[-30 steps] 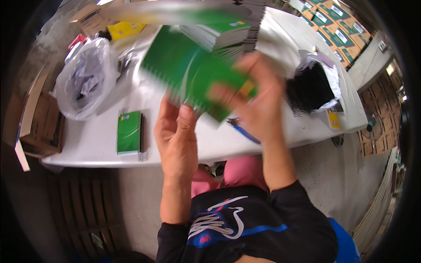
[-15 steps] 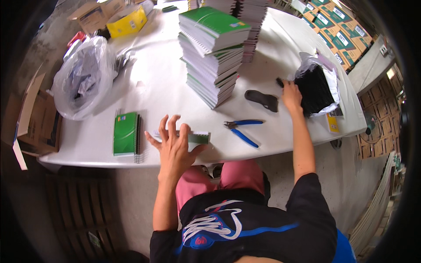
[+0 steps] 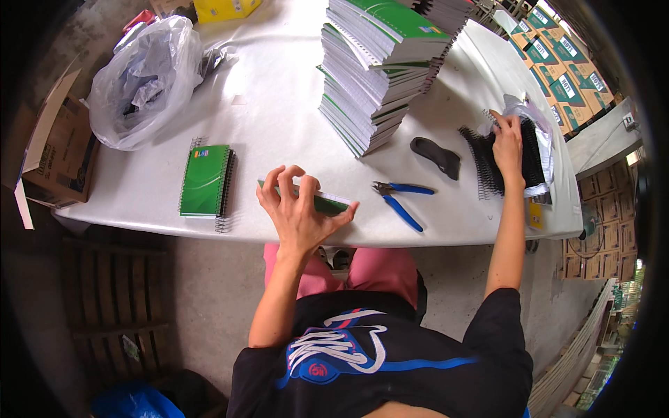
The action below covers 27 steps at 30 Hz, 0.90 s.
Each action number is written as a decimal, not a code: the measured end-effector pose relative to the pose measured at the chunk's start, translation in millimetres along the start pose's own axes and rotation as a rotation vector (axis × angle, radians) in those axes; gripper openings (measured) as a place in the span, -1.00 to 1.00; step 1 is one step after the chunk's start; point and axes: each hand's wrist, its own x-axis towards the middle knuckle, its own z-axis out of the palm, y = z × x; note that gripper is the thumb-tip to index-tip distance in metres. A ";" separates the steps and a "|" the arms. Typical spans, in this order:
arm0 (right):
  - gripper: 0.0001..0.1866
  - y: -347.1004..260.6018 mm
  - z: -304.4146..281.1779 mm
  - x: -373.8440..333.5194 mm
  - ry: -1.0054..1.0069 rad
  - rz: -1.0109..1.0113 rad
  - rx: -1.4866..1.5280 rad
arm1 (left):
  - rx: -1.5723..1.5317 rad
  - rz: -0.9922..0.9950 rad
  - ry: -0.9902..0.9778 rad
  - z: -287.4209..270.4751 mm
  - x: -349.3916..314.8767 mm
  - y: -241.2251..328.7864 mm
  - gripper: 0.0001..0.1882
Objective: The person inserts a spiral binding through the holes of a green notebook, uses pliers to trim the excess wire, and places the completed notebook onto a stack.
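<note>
My left hand point(image 3: 296, 209) is curled over a small green-covered notebook point(image 3: 331, 203) with white pages, held on edge near the table's front. Much of it is hidden under my palm. At the right, my right hand point(image 3: 509, 150) reaches onto a pile of black spiral binding coils point(image 3: 482, 164), its fingers closed at the end of a coil. The coils spill from a pale plastic wrapper point(image 3: 548, 157). Between my hands lie blue-handled cutting pliers point(image 3: 403, 203), jaws apart, and a dark, elongated object point(image 3: 437, 157). Left of my left hand rests a spiral-bound green notebook point(image 3: 205, 180).
A tall stack of green notebooks point(image 3: 369, 83) stands mid-table, with more spiral-bound stacks point(image 3: 453, 17) behind. A clear plastic bag point(image 3: 146, 83) and an open cardboard box point(image 3: 63, 146) are at the left. Printed cartons point(image 3: 561, 70) are piled beyond the right edge.
The view has shifted. My right hand has moved further onto the coils, and more of them now fan out left of the wrapper. My left hand stays on the small notebook, now tilted differently.
</note>
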 end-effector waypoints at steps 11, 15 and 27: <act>-0.69 -196.2 -29.7 -68.0 -0.471 -0.155 0.945 | 0.057 -0.011 -0.031 -1.1 -5.8 -0.4 -0.49; -0.71 -218.2 -21.6 -80.0 -0.336 -0.183 0.884 | 0.065 -0.017 -0.046 -0.9 -5.6 4.6 -0.49; -0.77 -210.9 -20.0 -73.4 -0.609 -0.234 1.083 | 0.100 -0.062 -0.041 -2.7 -2.1 12.9 -0.52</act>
